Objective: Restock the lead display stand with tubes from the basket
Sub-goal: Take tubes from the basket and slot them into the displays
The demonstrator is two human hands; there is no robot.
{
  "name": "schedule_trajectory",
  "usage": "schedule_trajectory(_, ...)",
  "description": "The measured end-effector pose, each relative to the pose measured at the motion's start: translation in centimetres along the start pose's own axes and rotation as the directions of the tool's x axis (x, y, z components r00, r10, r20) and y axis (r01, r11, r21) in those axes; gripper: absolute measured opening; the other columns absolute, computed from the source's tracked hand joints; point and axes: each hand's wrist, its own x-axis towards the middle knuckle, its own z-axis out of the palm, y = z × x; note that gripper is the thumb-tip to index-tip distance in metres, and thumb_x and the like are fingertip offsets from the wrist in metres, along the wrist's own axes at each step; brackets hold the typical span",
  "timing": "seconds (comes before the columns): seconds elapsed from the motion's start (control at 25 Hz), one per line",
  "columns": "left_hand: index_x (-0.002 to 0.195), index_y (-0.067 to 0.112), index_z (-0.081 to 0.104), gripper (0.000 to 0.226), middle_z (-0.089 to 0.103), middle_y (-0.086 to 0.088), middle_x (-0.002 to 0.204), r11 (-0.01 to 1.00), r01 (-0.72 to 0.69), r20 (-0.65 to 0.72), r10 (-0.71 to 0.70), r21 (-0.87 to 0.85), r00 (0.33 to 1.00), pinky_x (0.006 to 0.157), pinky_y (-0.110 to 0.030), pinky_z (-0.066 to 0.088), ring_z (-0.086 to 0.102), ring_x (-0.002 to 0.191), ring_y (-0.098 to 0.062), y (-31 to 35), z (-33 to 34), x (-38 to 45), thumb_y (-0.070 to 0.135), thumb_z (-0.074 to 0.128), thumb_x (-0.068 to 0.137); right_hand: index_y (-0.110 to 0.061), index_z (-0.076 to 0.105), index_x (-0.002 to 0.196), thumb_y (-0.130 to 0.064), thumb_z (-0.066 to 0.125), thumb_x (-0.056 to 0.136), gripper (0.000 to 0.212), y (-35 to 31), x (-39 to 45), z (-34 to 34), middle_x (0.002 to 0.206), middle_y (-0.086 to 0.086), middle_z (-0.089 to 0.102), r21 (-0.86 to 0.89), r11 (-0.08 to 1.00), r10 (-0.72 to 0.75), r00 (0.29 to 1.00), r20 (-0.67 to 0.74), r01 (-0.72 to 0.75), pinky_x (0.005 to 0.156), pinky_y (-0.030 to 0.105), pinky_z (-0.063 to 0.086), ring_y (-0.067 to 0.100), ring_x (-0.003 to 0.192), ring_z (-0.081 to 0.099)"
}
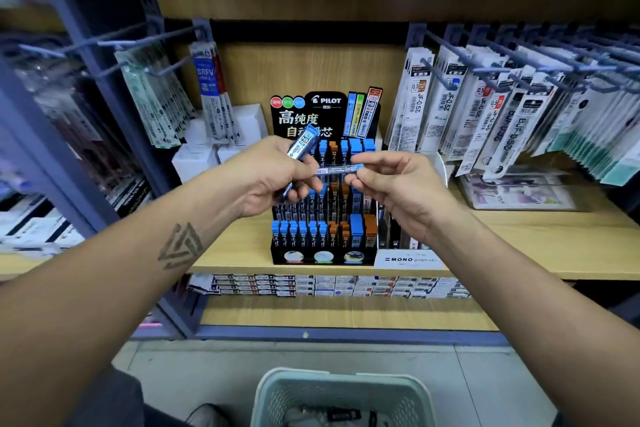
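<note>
The stand (pixel 323 204) looks mostly stocked. The left hand (pixel 273 177) grips a blue tube (pixel 303 144); the right hand (pixel 398 184) pinches another tube (pixel 341 169). The near basket (pixel 343 399) seemingly holds more.

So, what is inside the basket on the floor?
Inside the pale green basket, a few dark tube-like items lie on the bottom. The frame edge cuts off the rest, so their number cannot be told.

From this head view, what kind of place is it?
Most likely a stationery shop aisle: a Pilot lead display stand on a wooden shelf, packaged pen refills hanging on peg hooks, and a restocking basket on the floor.
</note>
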Motion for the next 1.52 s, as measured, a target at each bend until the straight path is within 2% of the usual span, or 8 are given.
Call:
schedule_trajectory(0.2, 0.092, 0.004, 0.058, 0.014, 0.069, -0.025, 0.082, 0.998, 0.059, 0.041, -0.057, -0.030, 0.998, 0.038, -0.019, 0.036, 0.051, 0.048, -0.014, -0.5, -2.2, -0.7, -0.007, 0.052, 0.097, 0.003, 0.070, 0.105, 0.012, 0.067, 0.084, 0.023, 0.0, 0.0, 1.2, 0.086, 0.020, 0.074, -0.050, 0.997, -0.064, 0.998, 0.013, 0.064, 0.078, 0.028, 0.061, 0.026, 0.083, 0.074)
schedule_trajectory(0.44, 0.097, 0.003, 0.056, 0.010, 0.065, -0.019, 0.069, 0.990, 0.102, 0.011, -0.103, 0.098, 0.995, 0.038, -0.019, 0.040, 0.053, 0.046, -0.015, -0.5, -3.9, -1.1, -0.005, 0.052, 0.098, -0.002, 0.074, 0.104, 0.007, 0.069, 0.086, 0.020, 0.0, 0.4, 2.3, 0.087, 0.017, 0.075, -0.173, 0.973, -0.146, 0.988, 0.040, 0.151, 0.079, 0.029, 0.059, 0.026, 0.084, 0.072)
schedule_trajectory(0.64, 0.107, 0.006, 0.058, 0.011, 0.056, -0.012, 0.061, 0.997, 0.072, -0.037, -0.071, 0.040, 0.997, 0.037, -0.018, 0.037, 0.052, 0.042, -0.015, 0.3, -5.3, -1.0, 0.000, 0.054, 0.098, -0.014, 0.076, 0.099, -0.007, 0.074, 0.088, 0.013, -0.2, 1.7, 3.3, 0.091, -0.002, 0.074, -0.642, 0.694, -0.354, 0.931, 0.087, 0.324, 0.082, 0.024, 0.057, 0.012, 0.087, 0.070)
schedule_trajectory(0.92, 0.097, 0.005, 0.059, 0.007, 0.053, -0.010, 0.063, 0.997, 0.074, -0.067, -0.071, 0.030, 0.995, 0.036, -0.016, 0.032, 0.046, 0.043, -0.012, 0.6, -6.1, -1.1, 0.000, 0.054, 0.098, -0.021, 0.077, 0.098, -0.017, 0.074, 0.089, 0.010, 1.7, 2.5, 6.1, 0.086, -0.015, 0.072, -0.754, 0.517, -0.363, 0.901, 0.235, 0.405, 0.075, 0.008, 0.047, -0.003, 0.082, 0.065)
schedule_trajectory(1.2, 0.103, 0.006, 0.058, 0.008, 0.055, -0.009, 0.061, 0.997, 0.071, -0.060, -0.069, 0.041, 0.996, 0.037, -0.017, 0.032, 0.047, 0.042, -0.013, 0.3, -6.3, -0.8, 0.001, 0.054, 0.099, -0.023, 0.074, 0.100, -0.020, 0.073, 0.087, 0.013, 3.8, 3.6, 7.8, 0.087, -0.002, 0.067, -0.864, 0.204, -0.399, 0.845, 0.355, 0.460, 0.084, 0.043, 0.052, 0.018, 0.084, 0.063)
schedule_trajectory(1.32, 0.101, 0.006, 0.058, 0.006, 0.055, -0.009, 0.061, 0.997, 0.068, -0.059, -0.065, 0.044, 0.996, 0.037, -0.017, 0.032, 0.047, 0.042, -0.012, 0.2, -6.7, -0.8, 0.001, 0.054, 0.099, -0.021, 0.076, 0.097, -0.019, 0.073, 0.087, 0.011, 4.1, 4.0, 8.0, 0.090, -0.002, 0.070, -0.865, 0.175, -0.405, 0.835, 0.373, 0.471, 0.085, 0.046, 0.051, 0.020, 0.088, 0.062)
schedule_trajectory(1.44, 0.100, 0.005, 0.058, 0.005, 0.055, -0.008, 0.060, 0.996, 0.070, -0.038, -0.068, 0.060, 0.997, 0.037, -0.017, 0.032, 0.047, 0.042, -0.013, 0.0, -6.7, -0.8, 0.002, 0.054, 0.099, -0.021, 0.078, 0.092, -0.019, 0.072, 0.088, 0.008, 4.6, 4.0, 7.9, 0.096, -0.009, 0.069, -0.848, 0.052, -0.357, 0.803, 0.477, 0.527, 0.081, 0.046, 0.049, 0.017, 0.094, 0.056)
schedule_trajectory(1.52, 0.099, 0.007, 0.058, 0.006, 0.054, -0.007, 0.058, 0.994, 0.073, -0.020, -0.072, 0.085, 0.997, 0.037, -0.017, 0.032, 0.046, 0.041, -0.012, -0.3, -6.5, -0.8, 0.002, 0.054, 0.099, -0.020, 0.079, 0.095, -0.016, 0.070, 0.088, 0.012, 4.7, 4.1, 7.7, 0.096, -0.007, 0.065, -0.847, 0.070, -0.347, 0.809, 0.474, 0.526, 0.082, 0.041, 0.048, 0.017, 0.094, 0.053)
